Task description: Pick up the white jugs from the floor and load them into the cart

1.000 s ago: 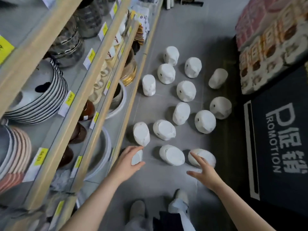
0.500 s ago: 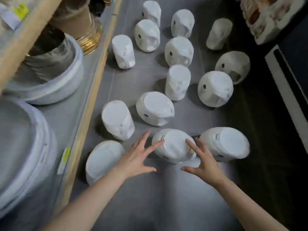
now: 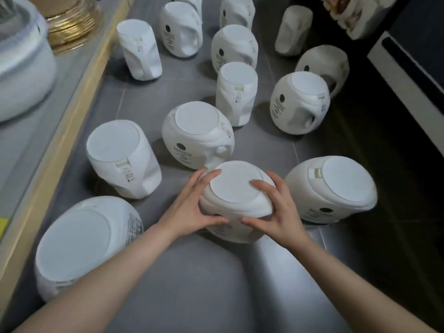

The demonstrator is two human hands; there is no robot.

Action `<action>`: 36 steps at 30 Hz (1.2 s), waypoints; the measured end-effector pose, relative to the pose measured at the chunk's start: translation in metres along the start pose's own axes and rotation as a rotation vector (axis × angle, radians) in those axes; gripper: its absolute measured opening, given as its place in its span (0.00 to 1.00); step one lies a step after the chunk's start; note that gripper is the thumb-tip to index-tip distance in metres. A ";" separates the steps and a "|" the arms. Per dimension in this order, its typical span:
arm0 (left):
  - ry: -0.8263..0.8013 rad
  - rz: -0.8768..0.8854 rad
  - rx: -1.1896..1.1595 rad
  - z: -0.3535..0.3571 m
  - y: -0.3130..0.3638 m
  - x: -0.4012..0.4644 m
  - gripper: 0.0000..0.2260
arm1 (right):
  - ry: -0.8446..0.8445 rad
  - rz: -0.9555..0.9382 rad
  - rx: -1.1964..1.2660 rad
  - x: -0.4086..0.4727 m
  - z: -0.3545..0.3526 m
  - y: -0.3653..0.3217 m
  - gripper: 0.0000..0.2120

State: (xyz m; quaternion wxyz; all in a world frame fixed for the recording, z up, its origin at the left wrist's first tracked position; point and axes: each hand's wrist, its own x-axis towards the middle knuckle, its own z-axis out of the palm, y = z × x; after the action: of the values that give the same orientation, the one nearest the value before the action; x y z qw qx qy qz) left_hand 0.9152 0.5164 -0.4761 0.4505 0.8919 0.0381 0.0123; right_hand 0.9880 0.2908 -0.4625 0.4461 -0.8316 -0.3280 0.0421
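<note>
My left hand (image 3: 192,210) and right hand (image 3: 276,210) clasp opposite sides of one upturned white ceramic jug (image 3: 236,203) standing between them on the grey floor (image 3: 192,284).

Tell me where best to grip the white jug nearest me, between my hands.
Grip the jug by its rounded flanks, one palm coming in from each side, as the left hand and right hand do now. Its flat base faces up and no handle shows, so the wide body is probably the surest hold.

Grey tiled floor (image 3: 197,280), wood-edged shelf (image 3: 60,131) at left, dark mat (image 3: 384,164) at right.
</note>
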 end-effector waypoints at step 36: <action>0.616 -0.620 -0.568 -0.511 0.554 -0.174 0.34 | -0.269 0.212 0.315 0.181 -0.293 -0.682 0.24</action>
State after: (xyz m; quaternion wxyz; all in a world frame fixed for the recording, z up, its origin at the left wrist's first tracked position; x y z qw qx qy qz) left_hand 0.7448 0.5853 0.2757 0.6251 0.6364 0.4264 0.1498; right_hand 0.8894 0.4511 0.2782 0.5157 -0.7686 -0.2848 0.2496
